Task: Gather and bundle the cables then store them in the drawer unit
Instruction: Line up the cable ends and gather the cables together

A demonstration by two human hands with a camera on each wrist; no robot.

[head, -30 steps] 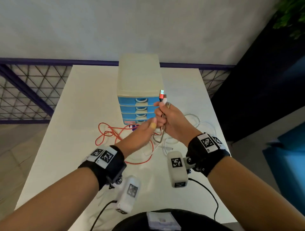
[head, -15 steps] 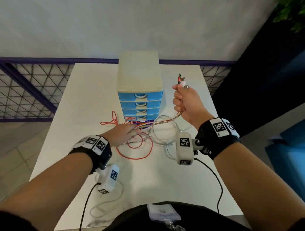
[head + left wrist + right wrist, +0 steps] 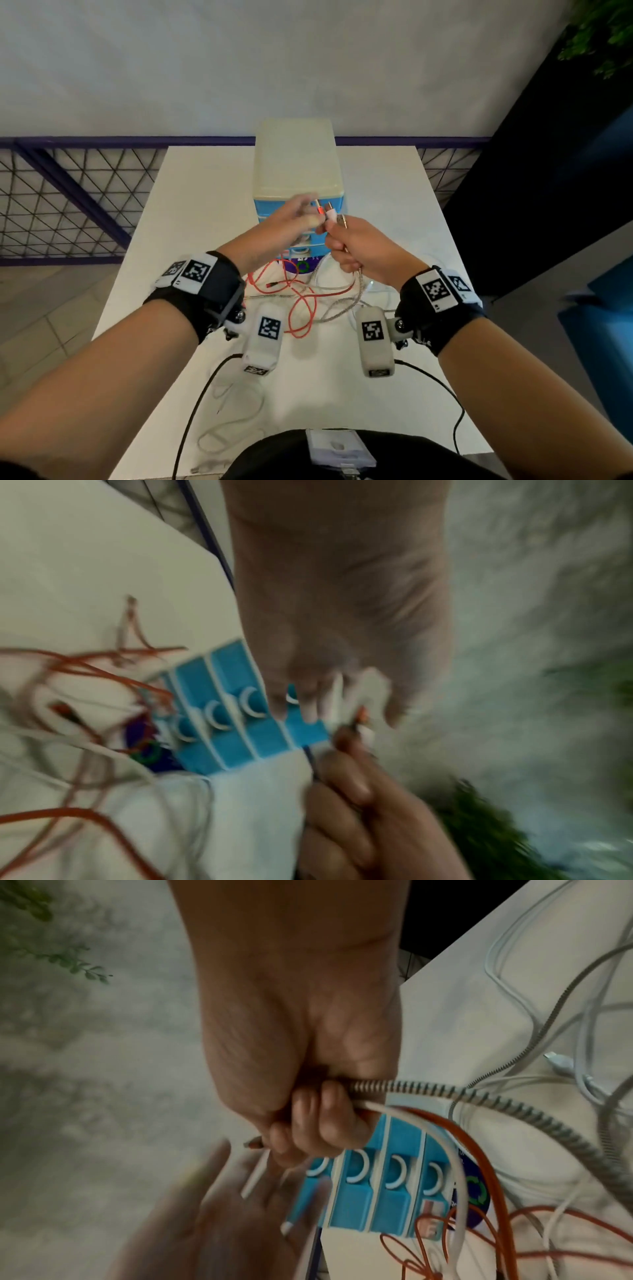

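Note:
A cream drawer unit (image 3: 296,161) with blue drawers stands mid-table, all drawers closed. In front of it my right hand (image 3: 337,233) grips a bunch of cable ends upright: a red plug, a white plug and a silver braided cable (image 3: 445,1093). My left hand (image 3: 313,212), blurred by motion, is at those plugs and pinches a white cable (image 3: 337,696) between thumb and fingers. The orange cable (image 3: 301,308), the braided cable (image 3: 342,305) and white cables (image 3: 514,988) trail in loose loops on the table below both hands.
A purple disc with a green ring (image 3: 301,265) lies at the foot of the drawers. A thin white cable (image 3: 233,418) curls near the front edge of the white table (image 3: 205,205). Mesh railing (image 3: 68,205) runs behind and left; a dark partition (image 3: 548,171) stands right.
My left hand has risen from the cables on the table to the plugs in my right hand. The right hand has come in toward the drawer fronts, still gripping its cable ends.

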